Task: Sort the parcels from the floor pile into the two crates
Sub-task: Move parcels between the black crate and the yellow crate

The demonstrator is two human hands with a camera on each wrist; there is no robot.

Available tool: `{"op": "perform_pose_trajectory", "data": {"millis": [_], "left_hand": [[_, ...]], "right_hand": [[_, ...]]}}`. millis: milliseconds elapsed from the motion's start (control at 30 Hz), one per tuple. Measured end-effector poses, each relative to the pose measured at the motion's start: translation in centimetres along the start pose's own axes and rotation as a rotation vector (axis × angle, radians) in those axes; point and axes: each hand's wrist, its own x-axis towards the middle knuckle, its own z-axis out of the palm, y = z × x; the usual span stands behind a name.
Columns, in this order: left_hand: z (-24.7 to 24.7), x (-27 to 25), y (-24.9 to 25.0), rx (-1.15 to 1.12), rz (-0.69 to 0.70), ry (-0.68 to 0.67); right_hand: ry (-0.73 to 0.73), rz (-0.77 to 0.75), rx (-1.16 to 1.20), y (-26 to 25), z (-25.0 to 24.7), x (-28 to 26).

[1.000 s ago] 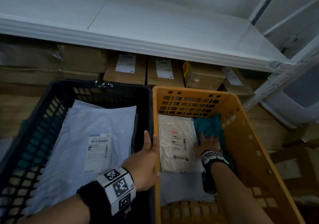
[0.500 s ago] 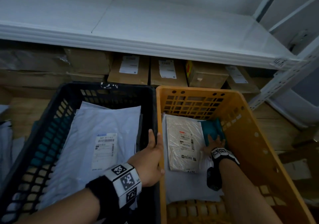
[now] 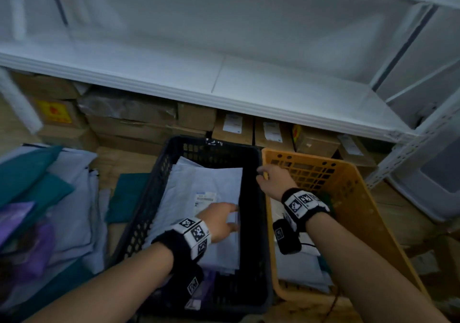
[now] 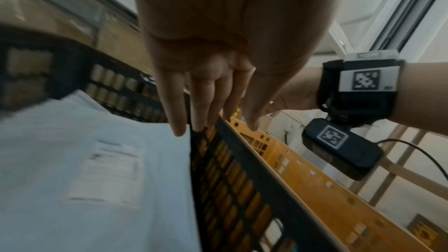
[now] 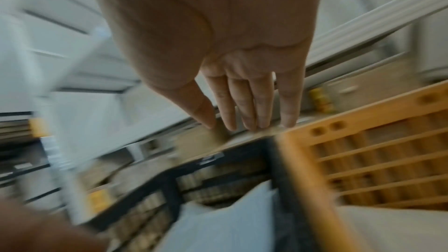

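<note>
Two hands are seen empty with fingers loosely extended: the left hand (image 3: pixel 219 219) hovers over the white mailer (image 3: pixel 211 213) in the black crate (image 3: pixel 258 223), and the right hand (image 3: pixel 272 182) is held above the rims where it meets the orange crate (image 3: pixel 373 203). Next, a parcel is best taken by a flat edge from the floor pile (image 3: pixel 49 210) at far left, its slick, limp teal, white and purple poly bags being slippery. Both crates are rigid perforated plastic, with flat soft mailers laid inside.

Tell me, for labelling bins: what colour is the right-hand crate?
Orange crate, clearest in the head view.
</note>
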Motion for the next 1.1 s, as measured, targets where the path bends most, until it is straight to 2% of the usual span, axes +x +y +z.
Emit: {"op": "perform_pose_trajectory", "data": {"millis": [100, 333, 433, 533, 600, 667, 800, 867, 967, 1100], "left_hand": [[-3.6, -4.2, -3.8, -0.081, -0.006, 0.092], [-10.5, -12.8, -16.0, -0.286, -0.155, 0.440], [-11.3, -15.4, -21.9, -0.318, -0.271, 0.557], [-9.8, -16.9, -27.4, -0.323, -0.435, 0.599], [-7.7, -17.8, -30.5, -0.282, -0.582, 0.556], [-5.1, -18.7, -33.4, -0.226, -0.705, 0.455], [-1.2, -20.0, -37.5, -0.147, -0.877, 0.257], [0.1, -20.2, -38.6, -0.134, -0.919, 0.185], [1.2, -20.1, -39.7, 0.011, -0.953, 0.100], [2.4, -19.5, -40.3, 0.173, -0.932, 0.067]], "right_hand": [[-0.051, -0.123, -0.013, -6.3, 2.9, -1.4], [-0.220, -0.395, -0.175, -18.2, 12.2, -4.3], [-0.222, -0.533, -0.247, -21.0, 15.1, -5.0], [-0.224, -0.642, -0.270, -22.7, 17.4, -4.7], [-0.252, -0.675, -0.296, -23.3, 18.7, -4.3], [-0.275, -0.696, -0.355, -23.6, 20.0, -4.0], [-0.232, -0.716, -0.466, -23.9, 22.1, -3.5], [-0.214, -0.706, -0.475, -24.1, 22.8, -3.3], [-0.182, -0.683, -0.473, -24.4, 23.3, -3.0], [-0.159, -0.658, -0.488, -24.6, 23.7, -2.9]]}}
